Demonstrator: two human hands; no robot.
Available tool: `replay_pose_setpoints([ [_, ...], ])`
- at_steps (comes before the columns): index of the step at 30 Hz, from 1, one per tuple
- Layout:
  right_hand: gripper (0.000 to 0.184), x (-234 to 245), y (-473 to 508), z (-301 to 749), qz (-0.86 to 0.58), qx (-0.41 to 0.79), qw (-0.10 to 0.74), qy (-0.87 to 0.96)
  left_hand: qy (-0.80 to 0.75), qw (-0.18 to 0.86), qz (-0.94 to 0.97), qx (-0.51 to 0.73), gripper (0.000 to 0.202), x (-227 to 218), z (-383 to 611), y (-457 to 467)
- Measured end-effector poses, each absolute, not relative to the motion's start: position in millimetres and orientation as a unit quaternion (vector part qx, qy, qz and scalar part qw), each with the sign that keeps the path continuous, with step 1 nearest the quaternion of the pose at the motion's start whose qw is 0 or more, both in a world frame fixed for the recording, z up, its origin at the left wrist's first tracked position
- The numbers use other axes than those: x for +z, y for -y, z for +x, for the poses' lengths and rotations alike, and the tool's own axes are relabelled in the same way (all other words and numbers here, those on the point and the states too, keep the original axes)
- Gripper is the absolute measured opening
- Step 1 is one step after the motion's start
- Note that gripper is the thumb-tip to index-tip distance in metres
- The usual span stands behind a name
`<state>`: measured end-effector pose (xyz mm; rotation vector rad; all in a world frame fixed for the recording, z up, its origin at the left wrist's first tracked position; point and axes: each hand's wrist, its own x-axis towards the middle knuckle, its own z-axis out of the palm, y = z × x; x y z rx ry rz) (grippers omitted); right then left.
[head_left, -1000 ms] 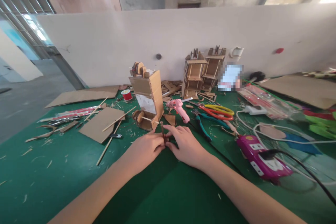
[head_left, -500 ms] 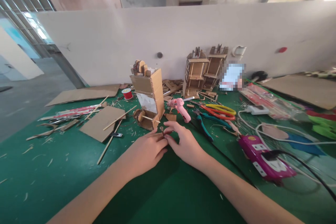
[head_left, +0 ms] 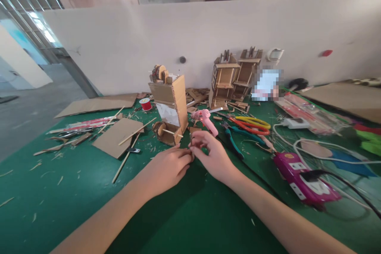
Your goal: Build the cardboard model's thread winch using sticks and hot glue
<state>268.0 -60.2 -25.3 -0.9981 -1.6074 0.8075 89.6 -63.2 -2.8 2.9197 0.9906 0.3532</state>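
My left hand (head_left: 166, 168) and my right hand (head_left: 212, 154) meet over the green table (head_left: 74, 202), fingertips pinched together on a tiny dark piece (head_left: 191, 151) that I cannot make out. Just beyond them stands a cardboard tower model (head_left: 170, 105) with a wooden axle and wheel at its base. A pink glue gun (head_left: 206, 121) lies right behind my right hand's fingers.
Cardboard sheets (head_left: 117, 137) and wooden sticks lie to the left, with a red thread spool (head_left: 145, 103). Two more cardboard models (head_left: 233, 77) stand by the white wall. Scissors (head_left: 250, 124), pliers (head_left: 233, 139), a purple power strip (head_left: 305, 182) and cables lie to the right.
Both hands have moved a little away from me and up, towards the cardboard tower, still pinching the small piece. The thin dark stick seen upright between the fingers earlier no longer shows.
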Motion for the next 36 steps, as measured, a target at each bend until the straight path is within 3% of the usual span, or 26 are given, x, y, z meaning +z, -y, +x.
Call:
replay_pose_setpoints([
  [3, 0.025, -22.2, 59.0, 278.5, -0.433, 0.222, 0.529, 0.696, -0.314, 0.039, 0.940, 0.131, 0.021, -7.9, 88.6, 59.4],
  [6, 0.032, -17.4, 56.9, 294.3, -0.443, 0.075, 0.430, 0.783, -0.328, 0.078, 0.923, 0.188, 0.024, -11.5, 88.3, 57.6],
  [9, 0.037, -13.3, 55.2, 304.1, -0.490, -0.006, 0.322, 0.810, -0.361, 0.194, 0.860, 0.303, 0.018, -10.0, 89.1, 57.1],
  [12, 0.043, -12.0, 56.9, 303.4, -0.508, -0.011, 0.283, 0.813, -0.388, 0.400, 0.717, 0.419, 0.014, -4.7, 90.5, 56.0],
  [15, 0.050, -13.4, 61.6, 296.1, -0.454, 0.049, 0.342, 0.821, -0.392, 0.564, 0.564, 0.458, 0.021, -0.6, 92.1, 54.5],
  [18, 0.043, -15.6, 65.3, 288.3, -0.410, 0.146, 0.415, 0.799, -0.390, 0.635, 0.500, 0.441, 0.026, -0.9, 94.1, 54.1],
  [27, 0.033, -19.0, 59.7, 279.2, -0.412, 0.370, 0.494, 0.670, -0.413, 0.549, 0.597, 0.414, 0.032, -6.6, 94.5, 55.3],
  [36, 0.030, -18.2, 65.2, 276.6, -0.399, 0.386, 0.452, 0.698, -0.422, 0.478, 0.690, 0.343, 0.019, -7.6, 96.6, 60.5],
])
